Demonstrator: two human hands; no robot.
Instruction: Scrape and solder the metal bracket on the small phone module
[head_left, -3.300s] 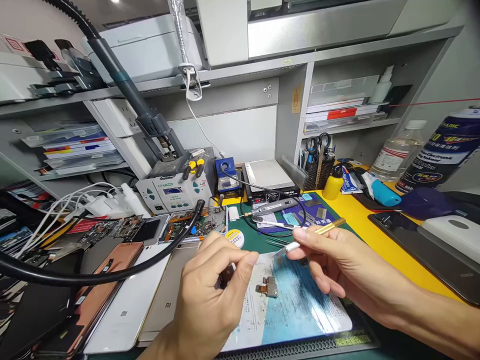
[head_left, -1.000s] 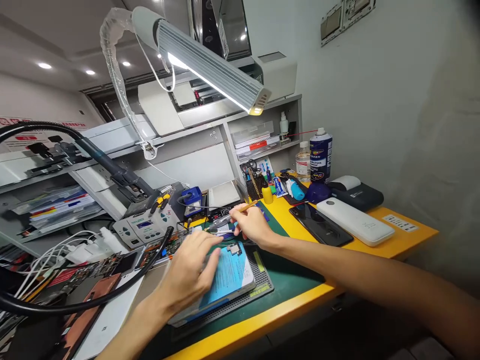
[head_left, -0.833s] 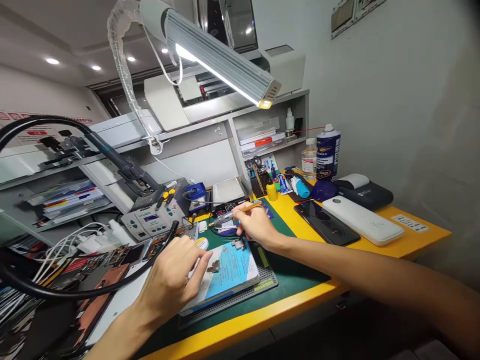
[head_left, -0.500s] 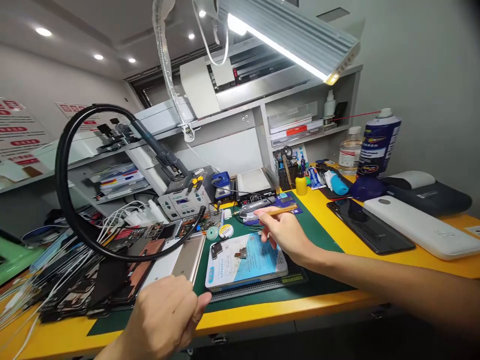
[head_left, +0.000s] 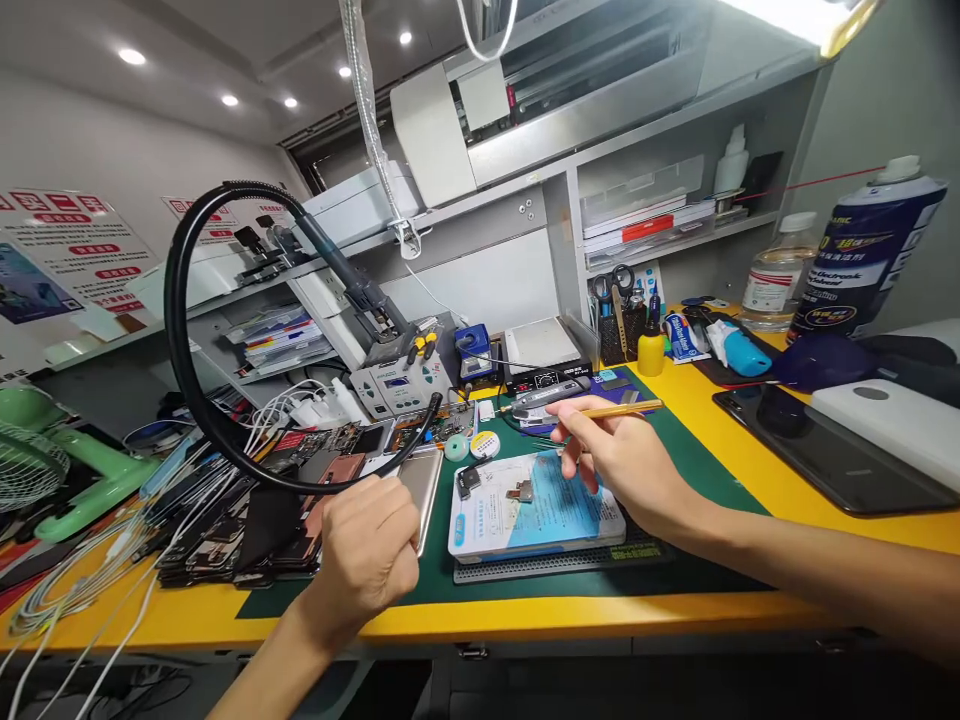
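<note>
We hold the tool (head_left: 611, 411) near the box's (head_left: 577, 522) far-right corner.
Its long axis runs crosswise, handle (head_left: 646, 407) rightward, tip unclear; our right hand's (head_left: 626, 455) fingers clamp it, our left hand's (head_left: 371, 545) curl together.

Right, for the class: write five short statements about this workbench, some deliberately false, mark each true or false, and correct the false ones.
1. The right hand holds a slim golden pen-like tool. True.
2. A small silver-and-copper-coloured component lies on the blue-and-white box-shaped block. True.
3. The left hand is spread flat on the block. False: it is curled, apart from the block.
4. The black-handled scissors lie on the green mat. False: they stand in the black mesh holder.
5. The yellow plastic bottle is right of that holder in this view. True.
</note>
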